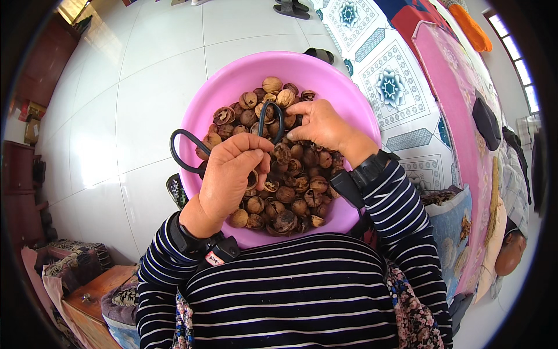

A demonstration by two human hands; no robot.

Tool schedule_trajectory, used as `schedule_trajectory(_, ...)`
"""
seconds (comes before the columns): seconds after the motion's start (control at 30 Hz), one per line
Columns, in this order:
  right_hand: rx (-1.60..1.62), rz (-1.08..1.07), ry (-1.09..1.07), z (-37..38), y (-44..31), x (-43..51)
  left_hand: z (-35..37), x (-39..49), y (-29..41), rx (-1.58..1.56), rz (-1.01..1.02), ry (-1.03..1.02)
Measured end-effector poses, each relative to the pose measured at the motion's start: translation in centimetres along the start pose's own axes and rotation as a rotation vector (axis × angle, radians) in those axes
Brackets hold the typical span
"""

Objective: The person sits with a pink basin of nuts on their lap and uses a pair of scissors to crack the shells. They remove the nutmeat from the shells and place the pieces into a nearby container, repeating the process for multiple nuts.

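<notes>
A pink plastic basin (340, 78) full of walnuts (285, 195), some in cracked or dark, husk-stained shells, lies before me. My left hand (233, 174) is over the left part of the basin, fingers curled around one end of a tool with black looped handles (280, 124), perhaps scissors; its blades are hidden. One handle loop stands up near the middle, the other sticks out past the basin's left rim. To the right, my right hand (320, 124) reaches down to the walnuts, thumb and fingers apart, close to the upright loop. Whether its fingertips touch a nut is unclear.
Dark slippers (319, 55) lie on the tiled floor beyond the basin, with another pair farther off. A pink-covered bed edge (449, 109) runs along the right. At the lower left is a wooden piece of furniture (102, 292). A blue cloth bag (451, 227) stands at my right.
</notes>
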State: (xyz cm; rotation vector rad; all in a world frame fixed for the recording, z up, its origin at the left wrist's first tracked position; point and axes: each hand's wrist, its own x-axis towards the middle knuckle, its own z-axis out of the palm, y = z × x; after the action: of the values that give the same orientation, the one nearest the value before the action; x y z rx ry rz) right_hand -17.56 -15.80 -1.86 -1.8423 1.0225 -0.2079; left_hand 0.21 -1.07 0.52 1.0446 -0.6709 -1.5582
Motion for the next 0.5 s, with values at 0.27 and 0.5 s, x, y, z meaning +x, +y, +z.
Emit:
schedule_trajectory(0.27,-0.261,-0.065,0.107,0.26,-0.29,0.03,-0.20,0.06,-0.14,0.002,-0.010,-0.010)
schedule_trajectory(0.5,-0.208,0.004,0.079,-0.21,-0.49,-0.22,-0.22,0.03,-0.32,-0.027,-0.005,-0.013)
